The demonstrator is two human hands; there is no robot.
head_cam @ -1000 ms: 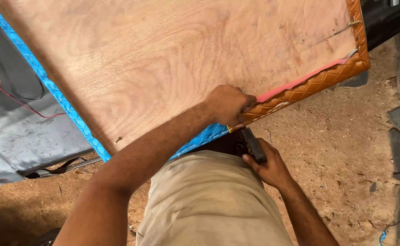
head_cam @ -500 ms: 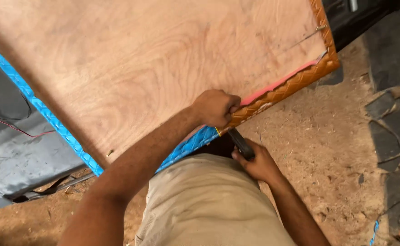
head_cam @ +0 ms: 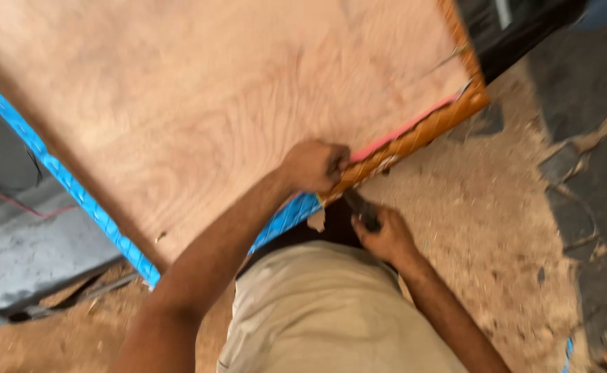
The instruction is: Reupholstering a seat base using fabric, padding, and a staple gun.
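A large plywood board [head_cam: 200, 90] fills the upper part of the head view, its edges wrapped in blue quilted cover [head_cam: 75, 193] on the left and orange quilted cover [head_cam: 428, 128] on the right. My left hand [head_cam: 315, 166] grips the orange cover at the board's near edge, where a pink strip shows. My right hand [head_cam: 383, 235] sits just below that edge, closed on a dark hand tool [head_cam: 363, 209] that points up at the cover. Beige trousers [head_cam: 317, 311] are below.
The ground [head_cam: 497, 235] is covered in sawdust and wood scraps. A grey sheet [head_cam: 20, 255] with a thin red wire lies at the left. Dark material [head_cam: 517, 27] sits beyond the board's far right corner.
The view has shifted, so the board sits further left and lower in frame. Both hands stay at the same spot on the orange edge, the tool still against it.
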